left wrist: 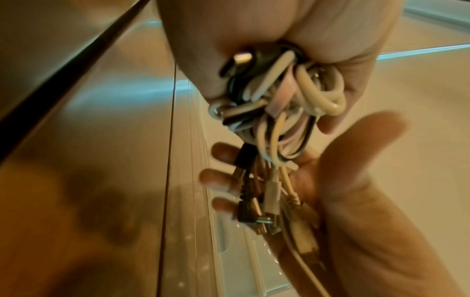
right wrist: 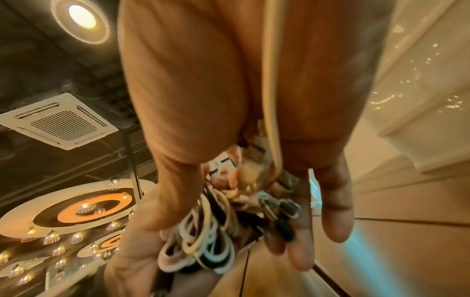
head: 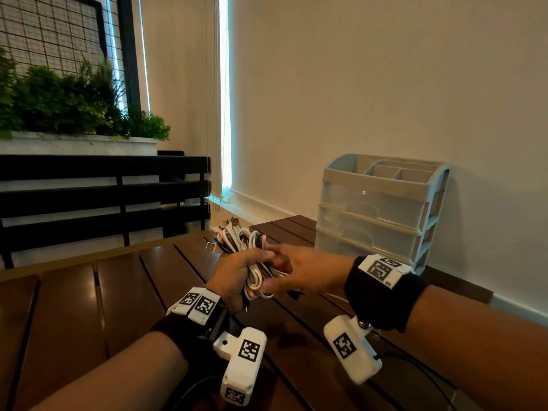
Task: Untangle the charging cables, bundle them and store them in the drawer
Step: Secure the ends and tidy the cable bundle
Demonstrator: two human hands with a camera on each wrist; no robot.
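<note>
A bundle of looped white, pink and black charging cables (head: 240, 237) is held upright above the table, its plugs sticking out at the top. My left hand (head: 234, 277) grips it around the middle in a fist. From the right, my right hand (head: 305, 271) closes on its side, thumb on top and fingers below. In the left wrist view the loops (left wrist: 292, 94) hang from the left fist, and the plug ends (left wrist: 272, 191) lie across the right palm (left wrist: 368, 201) with its fingers lightly curled round them. A translucent drawer unit (head: 376, 221), its drawers shut, stands against the wall behind my right hand.
The dark wooden slatted table (head: 118, 292) stretches left and forward. A black slatted rail (head: 103, 188) and a planter of green plants (head: 74, 99) stand at the back left. The unit's top tray (head: 394, 170) has open compartments.
</note>
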